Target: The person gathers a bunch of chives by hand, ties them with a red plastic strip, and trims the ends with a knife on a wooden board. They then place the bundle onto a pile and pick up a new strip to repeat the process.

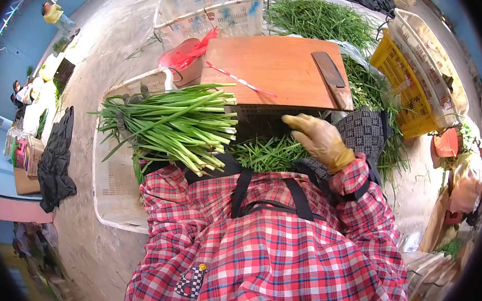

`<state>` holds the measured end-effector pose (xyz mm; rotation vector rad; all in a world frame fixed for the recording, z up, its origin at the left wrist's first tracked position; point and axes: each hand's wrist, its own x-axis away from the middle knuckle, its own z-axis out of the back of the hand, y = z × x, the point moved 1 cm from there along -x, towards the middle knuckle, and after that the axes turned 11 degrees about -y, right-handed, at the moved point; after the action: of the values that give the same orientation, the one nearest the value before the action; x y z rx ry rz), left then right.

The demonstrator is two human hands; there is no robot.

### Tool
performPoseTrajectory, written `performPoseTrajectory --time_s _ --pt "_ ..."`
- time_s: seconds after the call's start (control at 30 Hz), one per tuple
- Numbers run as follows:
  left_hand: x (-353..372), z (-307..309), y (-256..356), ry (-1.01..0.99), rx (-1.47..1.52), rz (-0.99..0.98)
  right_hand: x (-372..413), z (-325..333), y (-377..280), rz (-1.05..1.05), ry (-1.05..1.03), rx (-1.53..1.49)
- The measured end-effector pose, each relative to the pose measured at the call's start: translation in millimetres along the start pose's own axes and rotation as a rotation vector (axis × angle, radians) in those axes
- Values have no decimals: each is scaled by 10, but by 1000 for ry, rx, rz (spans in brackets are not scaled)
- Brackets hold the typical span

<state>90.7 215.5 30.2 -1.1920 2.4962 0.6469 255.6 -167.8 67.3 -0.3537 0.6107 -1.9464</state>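
A thick bunch of long green stalks (177, 121) lies across my left hand (124, 122), whose dark-gloved fingers wrap round its leafy part at the left. The pale stalk ends point right, over my lap and beside the wooden board. My right hand (315, 137), in a yellowish glove, is near the front edge of the orange-brown board (268, 64), its fingers stretched out and nothing in them. On the board rest a knife (329, 71) with a wide dark blade and a red-and-white strip (241, 79). Loose green leaves (269, 153) lie beneath the board's front edge.
A white crate (107, 199) stands at the left, another crate (237, 19) behind the board. Beside it is a pink bucket (190, 70) with red plastic. Green stalks (321, 22) are heaped at the back right, near a yellow crate (404, 83). A person (55, 15) stands far back left.
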Motion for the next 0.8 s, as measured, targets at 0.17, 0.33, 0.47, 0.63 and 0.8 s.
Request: performPoseTrajectory --time_s 0.17,0.33,0.47,0.63,0.8 --pt "-22 -44 -49 -12 5 16 -524 -15 -850 42 -41 -41" --pt "-14 -16 33 -9 -12 4 -671 -190 -738 172 -55 -329" --pt "-33 26 111 -17 -23 -2 -385 -186 -640 233 -84 -132" --pt "-81 101 296 -18 -50 -28 143 -349 485 -285 -548 383" --pt "-119 52 199 -40 -39 -10 22 -31 -104 35 -16 -82"
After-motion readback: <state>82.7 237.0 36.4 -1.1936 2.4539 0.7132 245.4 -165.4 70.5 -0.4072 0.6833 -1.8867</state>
